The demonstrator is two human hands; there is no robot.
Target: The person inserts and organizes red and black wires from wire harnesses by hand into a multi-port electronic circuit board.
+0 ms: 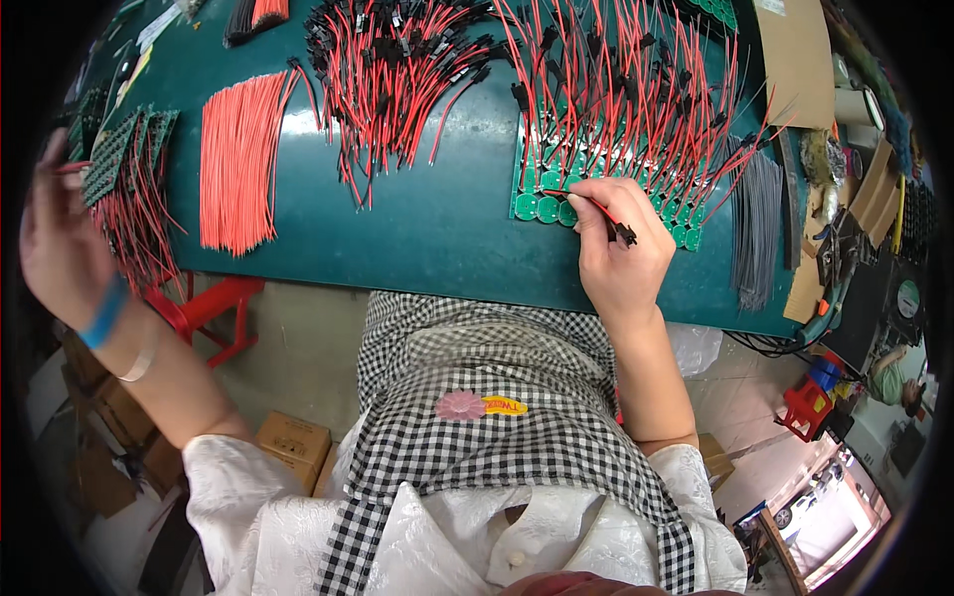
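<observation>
My right hand (626,243) pinches a red-and-black wire lead with a black plug (624,234); the wire's tip reaches over the near left edge of a green circuit board panel (527,207) with round sections. Many red and black leads with black plugs (636,89) stand up from that panel. At the far left, my left hand (65,243) is raised beside green board panels (117,164) with red wires hanging from them. Motion blurs its fingers, so whether it holds anything cannot be made out.
A bundle of red wires (238,164) and a pile of leads with plugs (397,79) lie on the green table (417,248). Grey wires (757,228) lie right of the panel. Cardboard (795,60), tools and cables crowd the right edge; a red stool (214,303) stands below left.
</observation>
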